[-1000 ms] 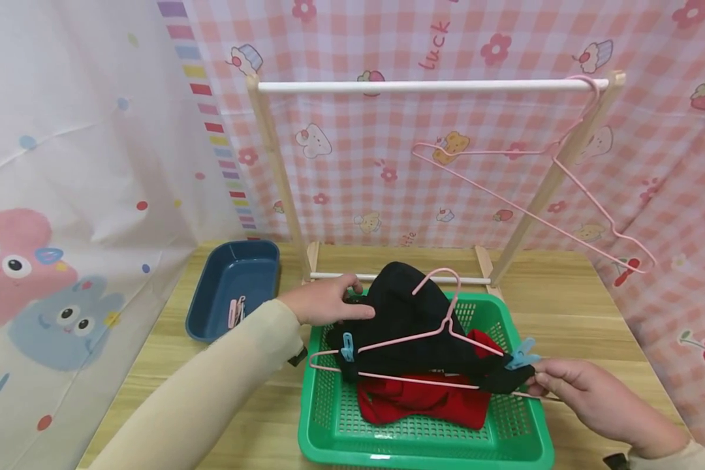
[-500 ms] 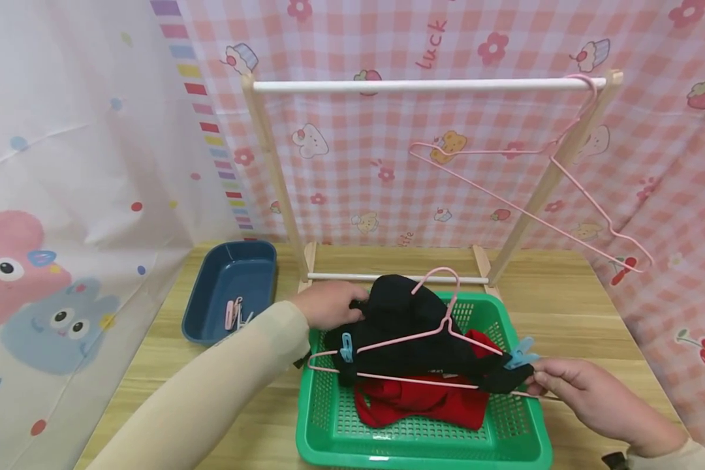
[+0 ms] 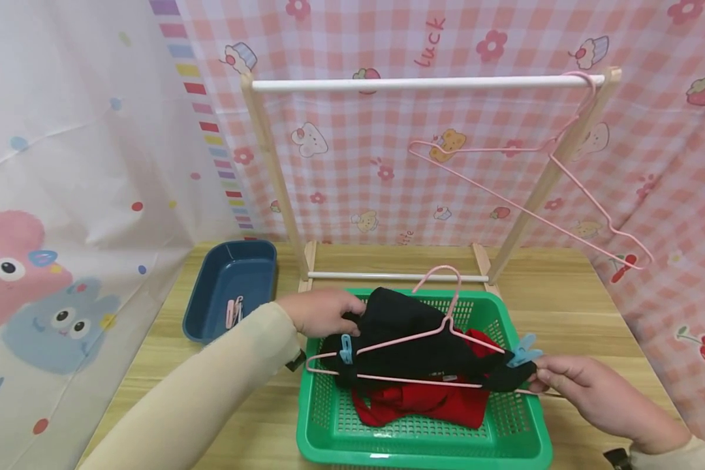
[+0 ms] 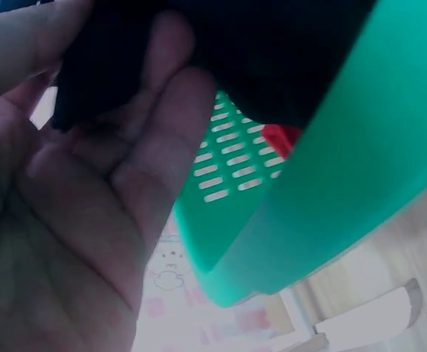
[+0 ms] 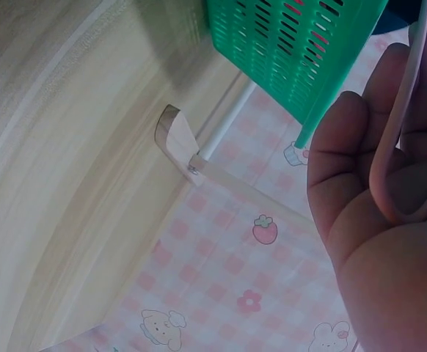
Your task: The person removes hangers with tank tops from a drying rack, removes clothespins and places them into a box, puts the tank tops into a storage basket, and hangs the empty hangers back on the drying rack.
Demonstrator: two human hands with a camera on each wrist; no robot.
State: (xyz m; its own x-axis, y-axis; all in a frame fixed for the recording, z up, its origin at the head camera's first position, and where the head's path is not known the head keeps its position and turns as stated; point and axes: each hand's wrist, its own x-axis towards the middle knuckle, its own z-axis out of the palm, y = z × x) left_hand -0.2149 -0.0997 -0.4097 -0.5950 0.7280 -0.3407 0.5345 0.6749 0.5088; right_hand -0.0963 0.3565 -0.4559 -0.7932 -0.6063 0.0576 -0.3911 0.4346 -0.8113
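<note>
A black garment point(image 3: 414, 343) is clipped to a pink wire hanger point(image 3: 440, 326) by two blue pegs point(image 3: 523, 352), over a green mesh basket point(image 3: 505, 437). My left hand point(image 3: 323, 312) grips the garment's left edge at the basket's far left corner; the left wrist view shows the black cloth point(image 4: 111, 66) between thumb and fingers. My right hand point(image 3: 587, 391) pinches the hanger's right end; in the right wrist view the pink wire point(image 5: 400, 132) crosses its fingers. A red garment point(image 3: 423, 405) lies in the basket beneath.
A wooden drying rack point(image 3: 423, 83) stands behind the basket, with an empty pink hanger point(image 3: 523, 196) hooked at its right end. A blue tray point(image 3: 229, 287) holding pegs sits at the left on the wooden table point(image 3: 564, 294). Patterned curtains close in the back and sides.
My left hand has pulled the black garment's raised top down and toward the basket's left corner, so the cloth now lies lower and flatter. The right hand has barely moved.
</note>
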